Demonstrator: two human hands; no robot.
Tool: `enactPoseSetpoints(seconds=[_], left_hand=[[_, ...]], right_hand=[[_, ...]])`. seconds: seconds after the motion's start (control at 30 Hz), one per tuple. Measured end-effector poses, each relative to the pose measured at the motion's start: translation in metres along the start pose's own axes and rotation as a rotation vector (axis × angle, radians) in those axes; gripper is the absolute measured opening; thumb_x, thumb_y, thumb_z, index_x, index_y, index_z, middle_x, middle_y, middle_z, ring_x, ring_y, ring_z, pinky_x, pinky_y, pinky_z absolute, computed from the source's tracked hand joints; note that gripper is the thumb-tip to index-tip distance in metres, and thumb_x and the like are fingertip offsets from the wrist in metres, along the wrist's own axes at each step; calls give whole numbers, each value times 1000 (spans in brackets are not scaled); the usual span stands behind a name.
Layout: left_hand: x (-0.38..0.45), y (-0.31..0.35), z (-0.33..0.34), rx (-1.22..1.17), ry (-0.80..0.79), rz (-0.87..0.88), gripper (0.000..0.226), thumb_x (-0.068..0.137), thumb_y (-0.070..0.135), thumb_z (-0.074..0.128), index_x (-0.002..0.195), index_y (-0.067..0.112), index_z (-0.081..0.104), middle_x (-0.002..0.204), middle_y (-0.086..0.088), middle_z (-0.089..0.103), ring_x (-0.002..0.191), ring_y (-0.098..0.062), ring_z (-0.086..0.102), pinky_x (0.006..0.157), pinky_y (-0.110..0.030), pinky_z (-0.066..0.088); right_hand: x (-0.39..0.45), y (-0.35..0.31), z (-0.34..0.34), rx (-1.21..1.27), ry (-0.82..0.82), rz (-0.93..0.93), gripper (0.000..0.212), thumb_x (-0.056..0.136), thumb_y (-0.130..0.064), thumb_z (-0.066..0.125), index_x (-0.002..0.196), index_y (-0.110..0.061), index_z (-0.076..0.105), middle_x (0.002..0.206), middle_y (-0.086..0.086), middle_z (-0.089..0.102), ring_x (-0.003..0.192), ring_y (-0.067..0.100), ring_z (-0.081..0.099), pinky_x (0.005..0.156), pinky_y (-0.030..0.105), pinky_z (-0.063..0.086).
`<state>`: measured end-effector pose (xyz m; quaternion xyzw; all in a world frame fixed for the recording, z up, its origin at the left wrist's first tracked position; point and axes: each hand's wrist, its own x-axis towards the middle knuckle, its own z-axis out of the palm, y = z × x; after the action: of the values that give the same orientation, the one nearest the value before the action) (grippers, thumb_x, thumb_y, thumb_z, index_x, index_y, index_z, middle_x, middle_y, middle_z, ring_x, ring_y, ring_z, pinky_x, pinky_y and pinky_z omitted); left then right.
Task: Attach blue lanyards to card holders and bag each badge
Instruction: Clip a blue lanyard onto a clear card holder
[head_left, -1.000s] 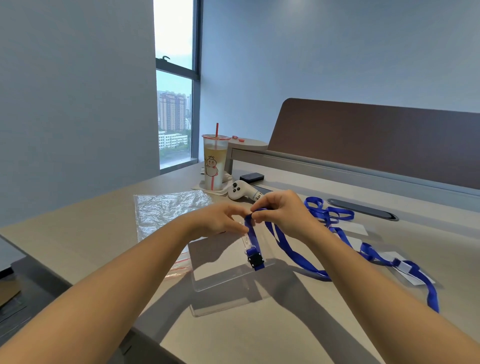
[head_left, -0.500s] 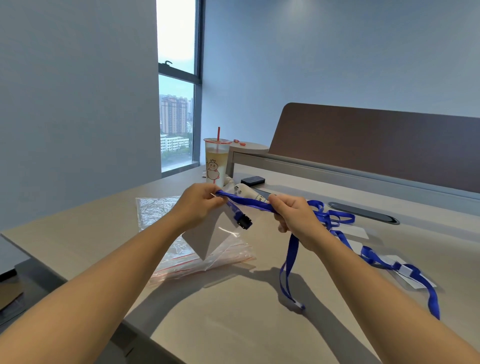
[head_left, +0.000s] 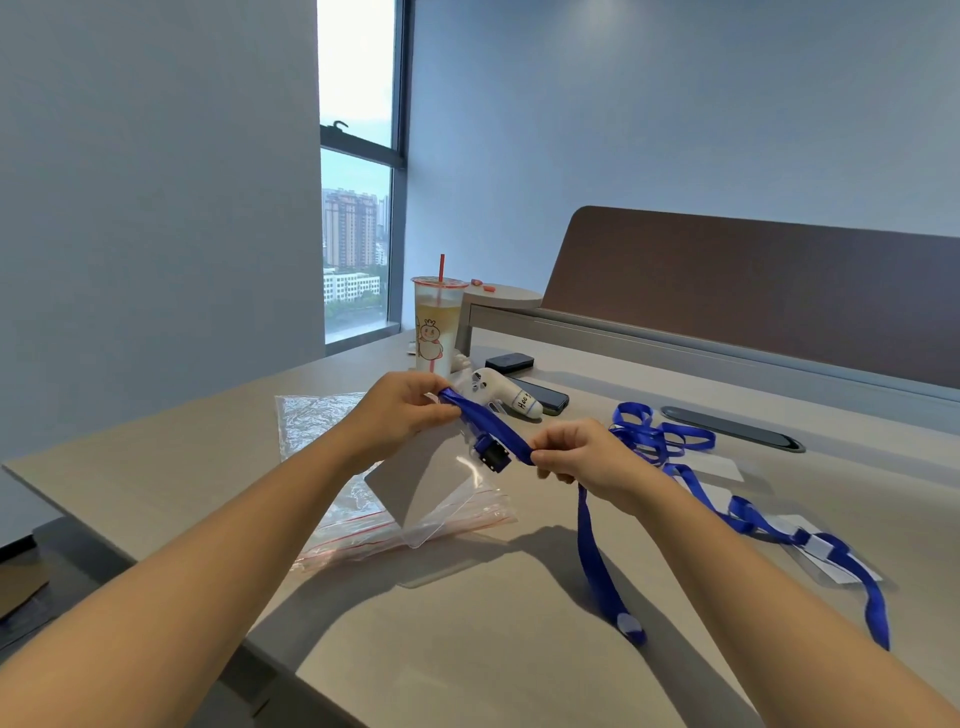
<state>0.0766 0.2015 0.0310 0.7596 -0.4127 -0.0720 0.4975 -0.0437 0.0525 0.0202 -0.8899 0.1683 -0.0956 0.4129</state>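
A blue lanyard (head_left: 485, 423) runs taut between both hands above the table. My left hand (head_left: 402, 410) pinches its upper end together with the top of a clear card holder (head_left: 421, 486), which hangs tilted below. A black clip (head_left: 493, 456) dangles under the strap. My right hand (head_left: 576, 457) pinches the strap lower down, and the rest of the strap (head_left: 597, 561) hangs to the tabletop. Clear zip bags with red seals (head_left: 358, 525) lie under the holder.
More blue lanyards (head_left: 660, 434) and card holders (head_left: 826, 553) lie at the right. Behind the hands stand a drink cup with a red straw (head_left: 435, 325), a white controller (head_left: 506, 397), a dark phone (head_left: 543, 397) and a small black box (head_left: 509, 362). A brown partition (head_left: 753, 291) borders the back.
Both hands lifted the lanyard and card holder off the table and drew the strap taut. My right hand slid down and to the right along it; the holder now hangs tilted.
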Motion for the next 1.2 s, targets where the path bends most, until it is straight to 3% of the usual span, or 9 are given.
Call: enactPoseSetpoints(seconds=[0.37, 0.47, 0.53, 0.7, 0.87, 1.03, 1.2], left_hand=[[-1, -3, 3, -124, 41, 1, 16, 93, 18, 45, 82, 26, 54, 76, 7, 54, 68, -10, 50, 60, -21, 42], [-1, -3, 1, -108, -26, -2, 24, 93, 18, 45, 74, 31, 54, 76, 7, 55, 69, -10, 51, 60, -21, 42], [-1, -3, -1, -64, -78, 13, 21, 92, 15, 47, 76, 25, 57, 77, 7, 56, 70, -9, 51, 61, -19, 43], [-2, -1, 3, -12, -238, 63, 14, 90, 7, 49, 91, 10, 62, 76, 6, 57, 69, -5, 54, 56, -4, 45], [-4, 6, 11, -53, -449, 76, 18, 90, 3, 47, 82, 14, 59, 73, 4, 58, 62, 2, 56, 56, -3, 41], [-2, 7, 22, 69, -577, 53, 20, 90, 5, 49, 103, 0, 63, 75, 5, 59, 66, -2, 54, 60, -3, 42], [-2, 6, 32, 155, -673, 5, 22, 90, 9, 51, 106, 0, 63, 74, 9, 59, 55, 7, 54, 56, -2, 39]], right_hand=[[2, -3, 4, -16, -69, 8, 16, 88, -9, 53, 97, -7, 66, 67, -3, 57, 61, 9, 46, 60, 17, 41], [3, -1, 4, -44, -85, 18, 16, 87, -12, 54, 74, -15, 61, 64, -2, 55, 59, 9, 47, 60, 17, 42], [4, 0, 3, -32, -88, 22, 19, 86, -12, 56, 68, -18, 57, 64, -2, 55, 59, 8, 48, 61, 17, 42], [6, 0, 0, 42, -124, -4, 17, 84, -6, 57, 70, -16, 56, 66, -3, 56, 60, 6, 48, 59, 14, 42], [11, -1, -2, 144, -159, -11, 16, 83, -4, 57, 71, -13, 58, 68, 2, 58, 63, 11, 48, 64, 21, 40], [12, -3, -10, 249, -114, 44, 16, 84, -6, 56, 68, -9, 56, 65, 3, 53, 60, 12, 46, 60, 20, 41], [13, -8, -11, 229, -91, 55, 15, 83, -8, 58, 68, -10, 58, 67, 4, 55, 62, 12, 49, 57, 18, 45]])
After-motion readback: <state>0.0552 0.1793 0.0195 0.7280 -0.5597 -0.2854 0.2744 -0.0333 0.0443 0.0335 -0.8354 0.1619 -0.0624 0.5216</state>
